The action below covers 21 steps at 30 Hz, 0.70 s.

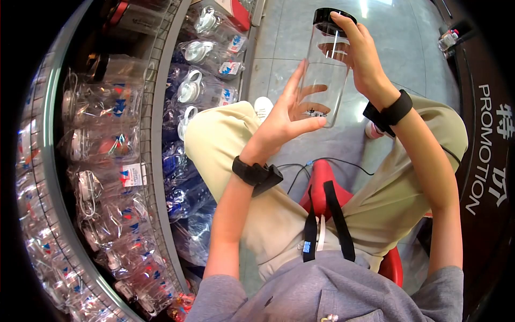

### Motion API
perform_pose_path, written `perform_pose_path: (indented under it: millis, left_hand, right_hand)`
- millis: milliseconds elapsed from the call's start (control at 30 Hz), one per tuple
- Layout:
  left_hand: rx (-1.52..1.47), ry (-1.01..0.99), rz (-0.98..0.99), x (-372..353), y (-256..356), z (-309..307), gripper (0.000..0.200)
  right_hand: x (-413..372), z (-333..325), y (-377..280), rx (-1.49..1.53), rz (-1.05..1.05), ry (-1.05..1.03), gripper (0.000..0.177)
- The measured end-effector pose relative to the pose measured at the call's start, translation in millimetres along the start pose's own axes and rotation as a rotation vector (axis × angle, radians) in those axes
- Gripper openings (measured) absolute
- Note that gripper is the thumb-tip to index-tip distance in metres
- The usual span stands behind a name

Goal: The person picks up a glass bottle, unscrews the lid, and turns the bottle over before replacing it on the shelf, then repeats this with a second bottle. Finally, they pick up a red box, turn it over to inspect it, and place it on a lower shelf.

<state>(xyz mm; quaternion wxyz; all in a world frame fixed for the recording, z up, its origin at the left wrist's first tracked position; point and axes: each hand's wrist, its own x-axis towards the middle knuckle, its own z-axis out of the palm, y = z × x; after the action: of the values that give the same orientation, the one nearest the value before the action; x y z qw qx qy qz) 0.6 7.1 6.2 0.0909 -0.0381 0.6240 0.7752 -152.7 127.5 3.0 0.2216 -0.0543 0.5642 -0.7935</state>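
Currently — clear bottle [328,72] between both hands [292,115] — tilted.

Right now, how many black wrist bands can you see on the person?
2. The left band is around the wrist below the left hand. The right band is around the wrist below the right hand.

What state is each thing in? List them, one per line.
Clear bottle: held in both hands, slightly tilted, no liquid visible.
Black lid: on the bottle; tightness unclear.
Left hand: closed around the bottle's lower part.
Right hand: gripping its top end.
Shelf bottles: wrapped in clear plastic.
Left wristband: fastened.
Right wristband: fastened.
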Motion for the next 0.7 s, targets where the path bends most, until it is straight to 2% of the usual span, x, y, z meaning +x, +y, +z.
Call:
perform_pose_path:
  millis: [300,500,700]
  left_hand:
    - [-0.157,0.008,-0.064,2.3,6.5,0.2,0.081]
    - [-0.127,0.021,-0.048,2.6,3.0,-0.3,0.076]
    - [-0.054,0.142,-0.103,3.9,3.2,4.6,0.070]
  right_hand:
    - [4.4,-7.3,-0.5,0.007,0.025,-0.017,0.049]
    - [5.4,-7.5,1.0,0.040,0.024,-0.022,0.047]
    - [8.3,-7.5,5.7,0.102,0.058,-0.055,0.042]
